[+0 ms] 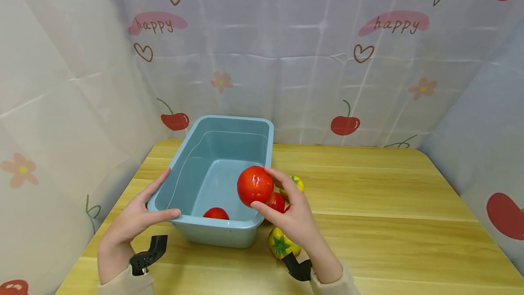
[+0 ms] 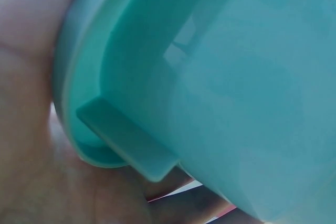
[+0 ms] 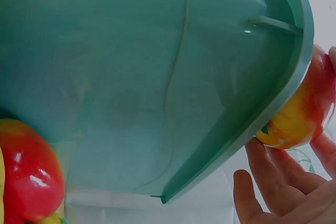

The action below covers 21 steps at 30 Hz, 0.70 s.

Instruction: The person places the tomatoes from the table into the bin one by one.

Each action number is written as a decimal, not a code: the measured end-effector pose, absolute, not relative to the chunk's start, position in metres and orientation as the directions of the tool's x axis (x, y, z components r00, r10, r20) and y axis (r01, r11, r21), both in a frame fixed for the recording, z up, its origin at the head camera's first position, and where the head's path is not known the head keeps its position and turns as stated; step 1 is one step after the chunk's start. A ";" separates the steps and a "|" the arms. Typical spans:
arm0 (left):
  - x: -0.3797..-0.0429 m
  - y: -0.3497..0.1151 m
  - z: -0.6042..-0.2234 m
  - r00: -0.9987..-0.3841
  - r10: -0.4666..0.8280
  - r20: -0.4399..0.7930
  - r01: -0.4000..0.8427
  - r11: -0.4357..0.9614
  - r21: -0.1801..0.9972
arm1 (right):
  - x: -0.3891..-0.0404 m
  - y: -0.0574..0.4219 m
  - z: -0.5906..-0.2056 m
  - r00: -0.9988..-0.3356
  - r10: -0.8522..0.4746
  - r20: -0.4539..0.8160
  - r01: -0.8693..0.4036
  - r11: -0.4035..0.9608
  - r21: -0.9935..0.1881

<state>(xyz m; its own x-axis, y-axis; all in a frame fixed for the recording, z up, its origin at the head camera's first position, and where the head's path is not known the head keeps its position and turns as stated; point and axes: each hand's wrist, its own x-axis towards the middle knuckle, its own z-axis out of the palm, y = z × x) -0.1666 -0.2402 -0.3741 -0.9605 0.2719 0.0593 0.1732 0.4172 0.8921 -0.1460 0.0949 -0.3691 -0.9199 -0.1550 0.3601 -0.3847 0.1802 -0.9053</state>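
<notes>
A blue plastic bin point(image 1: 241, 224) stands on the table. My left hand point(image 1: 131, 217) grips its near left corner, thumb on the front rim; the left wrist view shows the palm against that corner point(image 2: 86, 129) and fingers below the rim. Above the bin's right rim, my right hand point(image 1: 292, 208) holds a shiny red tomato point(image 1: 254, 185) between thumb and fingers. The right wrist view shows a yellow patch and a bit of green on this tomato point(image 3: 307, 103). Inside the bin, near the front wall, lies another red tomato point(image 1: 216, 213), partly hidden by the rim.
Right of the bin, partly behind my right hand, are a red tomato point(image 1: 277, 201) and a yellow-topped one point(image 1: 299, 183). Nearer lies a tomato showing yellow and a green star-shaped calyx point(image 1: 281, 243). A printed curtain point(image 1: 303, 81) surrounds the wooden table point(image 1: 393, 213).
</notes>
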 end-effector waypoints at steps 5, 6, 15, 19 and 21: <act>-0.167 -0.240 -0.375 -0.962 0.267 0.056 0.169 0.421 0.891 | -0.146 0.091 -0.371 -0.925 -0.172 0.340 -0.368 0.175 -0.913; -0.167 -0.240 -0.375 -0.962 0.268 0.056 0.169 0.420 0.892 | -0.145 0.090 -0.371 -0.925 -0.177 0.337 -0.368 0.183 -0.912; -0.167 -0.241 -0.374 -0.963 0.264 0.059 0.171 0.425 0.889 | -0.144 0.087 -0.376 -0.904 -0.193 0.382 -0.425 0.287 -0.859; -0.167 -0.241 -0.373 -0.961 0.271 0.056 0.173 0.430 0.886 | -0.145 0.088 -0.376 -0.901 -0.191 0.389 -0.430 0.282 -0.858; -0.166 -0.241 -0.372 -0.960 0.274 0.053 0.172 0.431 0.886 | -0.145 0.090 -0.376 -0.898 -0.191 0.397 -0.438 0.285 -0.853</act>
<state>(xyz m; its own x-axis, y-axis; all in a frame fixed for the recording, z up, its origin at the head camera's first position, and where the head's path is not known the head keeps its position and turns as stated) -0.1664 -0.2407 -0.3721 -0.9604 0.2736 0.0531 0.1718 0.4309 0.8859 -0.1450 0.0895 -0.3760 -0.8978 -0.1905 0.3970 -0.4376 0.2851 -0.8528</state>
